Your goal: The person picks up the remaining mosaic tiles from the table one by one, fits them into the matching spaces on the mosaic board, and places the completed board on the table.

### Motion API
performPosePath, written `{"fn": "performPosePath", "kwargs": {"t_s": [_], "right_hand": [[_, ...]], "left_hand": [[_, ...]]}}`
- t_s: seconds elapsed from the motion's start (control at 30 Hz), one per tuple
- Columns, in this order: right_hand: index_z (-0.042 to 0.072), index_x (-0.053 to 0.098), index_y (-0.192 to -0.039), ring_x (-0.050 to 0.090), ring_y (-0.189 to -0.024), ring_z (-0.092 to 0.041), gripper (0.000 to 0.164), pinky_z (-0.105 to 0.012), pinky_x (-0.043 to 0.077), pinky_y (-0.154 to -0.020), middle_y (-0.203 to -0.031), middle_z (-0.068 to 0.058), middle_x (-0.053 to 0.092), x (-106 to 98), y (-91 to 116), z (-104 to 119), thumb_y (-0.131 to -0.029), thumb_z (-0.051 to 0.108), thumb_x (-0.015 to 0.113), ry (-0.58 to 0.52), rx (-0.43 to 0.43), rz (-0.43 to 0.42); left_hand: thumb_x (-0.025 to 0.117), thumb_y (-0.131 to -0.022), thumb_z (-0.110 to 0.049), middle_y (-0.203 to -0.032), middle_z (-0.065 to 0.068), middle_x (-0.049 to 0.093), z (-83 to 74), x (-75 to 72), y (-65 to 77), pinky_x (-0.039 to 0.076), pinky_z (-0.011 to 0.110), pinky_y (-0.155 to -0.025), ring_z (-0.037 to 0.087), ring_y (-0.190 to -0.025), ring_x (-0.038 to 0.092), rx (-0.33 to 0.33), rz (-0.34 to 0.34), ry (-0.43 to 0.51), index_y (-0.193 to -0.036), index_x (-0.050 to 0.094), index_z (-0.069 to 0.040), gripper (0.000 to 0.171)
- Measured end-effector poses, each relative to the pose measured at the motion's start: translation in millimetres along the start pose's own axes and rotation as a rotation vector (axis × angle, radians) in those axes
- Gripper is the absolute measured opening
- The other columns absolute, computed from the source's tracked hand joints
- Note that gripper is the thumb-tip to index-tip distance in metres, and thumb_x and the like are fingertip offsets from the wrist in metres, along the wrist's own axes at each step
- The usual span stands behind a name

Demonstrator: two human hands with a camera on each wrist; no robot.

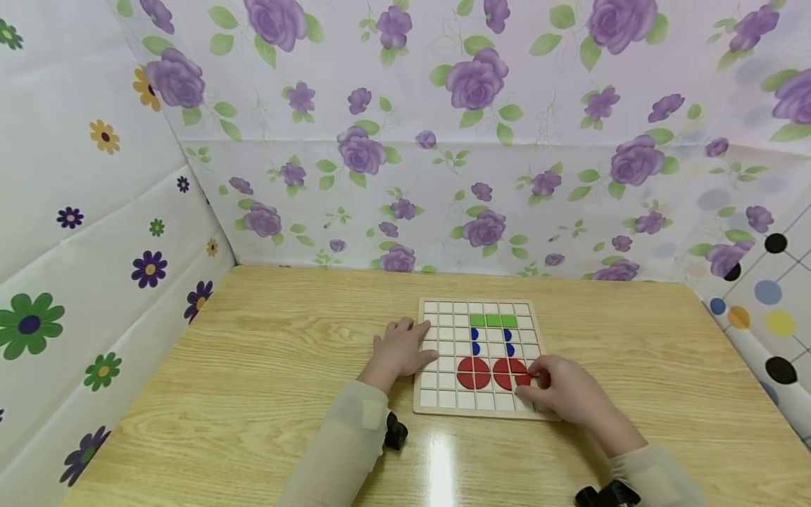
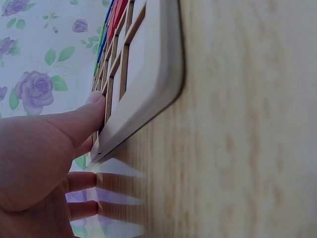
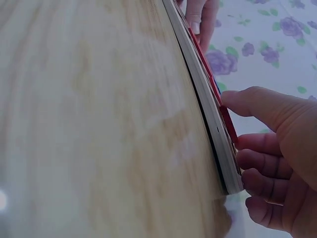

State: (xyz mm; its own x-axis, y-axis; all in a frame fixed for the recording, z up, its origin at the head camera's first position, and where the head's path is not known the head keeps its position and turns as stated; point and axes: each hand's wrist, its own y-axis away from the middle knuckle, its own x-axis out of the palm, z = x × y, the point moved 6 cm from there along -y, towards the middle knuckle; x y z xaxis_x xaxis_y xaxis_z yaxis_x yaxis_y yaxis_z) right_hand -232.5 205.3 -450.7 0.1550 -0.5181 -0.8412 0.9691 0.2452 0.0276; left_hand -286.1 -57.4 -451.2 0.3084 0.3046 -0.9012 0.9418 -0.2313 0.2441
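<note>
A wooden grid board (image 1: pixel 446 399) lies on the table, holding a green row of square tiles (image 1: pixel 493 320), small blue half-circle pieces (image 1: pixel 475 334) and two red circles made of quarter pieces. The left red circle (image 1: pixel 474 373) looks whole. In the right circle, a lower-right quarter-circle piece (image 3: pixel 229 124) sits slightly askew. My right hand (image 1: pixel 567 391) pinches this red piece between thumb and index finger, close over the board's right side. My left hand (image 1: pixel 400 350) rests on the board's left edge, thumb on the rim and fingers spread.
The wood table (image 1: pixel 285 352) reaches a back wall covered in purple-flowered sheeting (image 1: pixel 405 162). Flower-print sheeting (image 1: pixel 95 246) stands on the left and dotted sheeting (image 1: pixel 773 310) on the right. Black wrist mounts (image 1: pixel 395 431) sit at both cuffs.
</note>
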Motion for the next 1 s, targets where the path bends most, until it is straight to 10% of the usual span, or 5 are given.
{"fn": "performPosePath", "kwargs": {"t_s": [0.6, 1.0], "right_hand": [[0.014, 0.066, -0.086, 0.047, -0.065, -0.011, 0.014, -0.023, 0.039, -0.056, -0.072, 0.003, 0.054, -0.7, -1.5, -4.4, -0.083, 0.026, 0.072, -0.016, -0.008, 0.03], [0.006, 0.066, -0.116, 0.042, -0.065, -0.011, 0.04, -0.023, 0.033, -0.056, -0.072, 0.002, 0.049, 1.4, -8.6, -1.8, -0.082, 0.025, 0.073, -0.009, -0.056, 0.072]], "left_hand": [[0.053, -0.092, -0.051, -0.154, 0.011, 0.028, 0.8, 1.0, -1.8, 0.019, 0.069, -0.107, 0.037, -0.141, 0.023, 0.01, 0.004, 0.003, -0.149, 0.03, -0.027, 0.066], [0.053, -0.092, -0.05, -0.154, 0.01, 0.026, 0.2, 0.1, -1.2, 0.017, 0.069, -0.108, 0.037, -0.142, 0.021, -0.002, 0.006, 0.008, -0.149, 0.03, -0.028, 0.066]]}}
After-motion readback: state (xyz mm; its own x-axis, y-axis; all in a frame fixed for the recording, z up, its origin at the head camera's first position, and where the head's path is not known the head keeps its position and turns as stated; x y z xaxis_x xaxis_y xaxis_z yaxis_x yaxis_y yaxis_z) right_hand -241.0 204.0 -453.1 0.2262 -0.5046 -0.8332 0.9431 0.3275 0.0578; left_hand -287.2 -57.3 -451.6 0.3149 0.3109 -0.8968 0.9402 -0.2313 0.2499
